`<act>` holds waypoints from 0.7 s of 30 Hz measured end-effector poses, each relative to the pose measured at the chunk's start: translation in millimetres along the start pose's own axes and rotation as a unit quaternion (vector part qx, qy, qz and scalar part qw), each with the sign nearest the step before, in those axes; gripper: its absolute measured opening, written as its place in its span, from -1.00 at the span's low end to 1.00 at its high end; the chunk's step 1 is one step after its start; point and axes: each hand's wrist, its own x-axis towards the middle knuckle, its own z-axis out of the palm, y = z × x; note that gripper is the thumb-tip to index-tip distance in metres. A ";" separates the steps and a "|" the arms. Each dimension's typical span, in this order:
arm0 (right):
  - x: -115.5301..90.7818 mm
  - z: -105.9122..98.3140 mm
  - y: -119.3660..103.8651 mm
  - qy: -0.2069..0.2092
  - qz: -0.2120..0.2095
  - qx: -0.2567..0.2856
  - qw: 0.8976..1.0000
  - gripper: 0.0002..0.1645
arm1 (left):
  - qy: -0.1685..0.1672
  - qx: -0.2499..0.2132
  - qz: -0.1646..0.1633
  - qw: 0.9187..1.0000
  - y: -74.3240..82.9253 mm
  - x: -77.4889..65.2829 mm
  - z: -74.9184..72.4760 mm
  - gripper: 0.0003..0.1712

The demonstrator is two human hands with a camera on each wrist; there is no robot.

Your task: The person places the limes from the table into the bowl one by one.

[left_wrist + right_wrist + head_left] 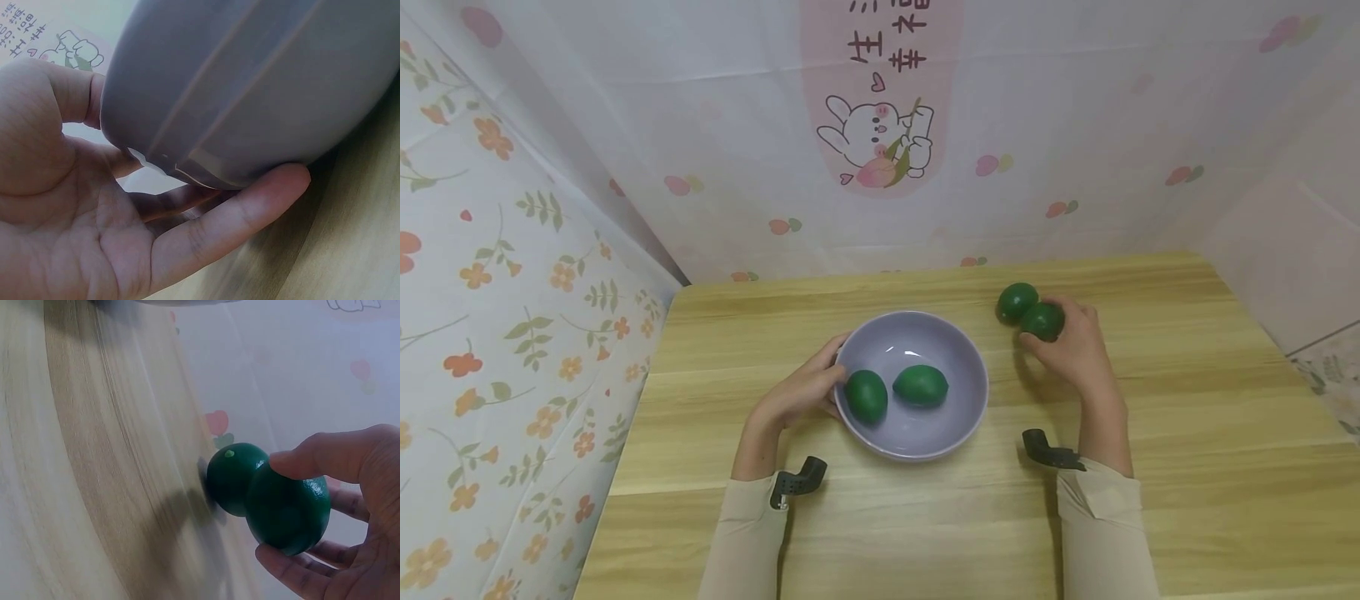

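Note:
A lavender bowl (951, 346) stands on the table, with a green lime (867, 396) at its left side and another lime (921, 386) near its middle. My left hand (801, 387) grips the bowl's left side, thumb over the rim; in the left wrist view the fingers reach under the curved wall of the bowl (250, 94). To the right of the bowl, my right hand (1073, 343) holds a dark green lime (287, 509) between thumb and fingers. Just behind that one, a further lime (1017, 302) sits on the table, overlapped by the held lime in the right wrist view.
The wooden table (910, 533) ends at the back against a white curtain (715, 125) printed with a rabbit and fruit. A floral cloth (512, 333) hangs along the left side. Black camera mounts (801, 481) are on both wrists, over beige sleeves.

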 end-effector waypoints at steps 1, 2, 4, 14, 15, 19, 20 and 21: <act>0.1 0.2 -0.4 0.000 -0.001 0.001 1.000 -0.09 | 0.000 0.000 0.000 1.000 0.0 0.1 0.0 -0.11; 0.2 0.3 -0.8 0.000 -0.001 0.002 1.000 -0.09 | 0.000 0.001 -0.001 1.000 0.0 0.1 0.1 -0.11; 0.2 0.6 -1.2 0.000 -0.003 0.003 1.000 -0.10 | 0.000 0.002 -0.001 1.000 -0.2 0.3 0.1 -0.11; 0.5 2.0 -5.4 0.014 -0.010 0.004 1.000 -0.11 | 0.000 0.002 0.000 1.000 -1.8 1.0 -0.4 -0.11; 0.7 2.4 -6.2 0.017 -0.012 0.007 1.000 -0.11 | 0.000 0.002 0.000 1.000 -1.8 1.0 -0.4 -0.11; 1.3 3.9 -9.3 0.022 -0.018 0.014 1.000 -0.09 | 0.001 0.001 0.001 1.000 -1.6 0.9 -0.6 -0.11; 1.4 4.1 -10.1 0.023 -0.019 0.014 0.999 -0.09 | 0.001 0.001 0.001 1.000 -1.6 0.9 -0.6 -0.11; 1.5 4.3 -10.9 0.022 -0.020 0.013 0.999 -0.09 | 0.001 0.000 0.001 1.000 -1.4 0.8 -0.6 -0.11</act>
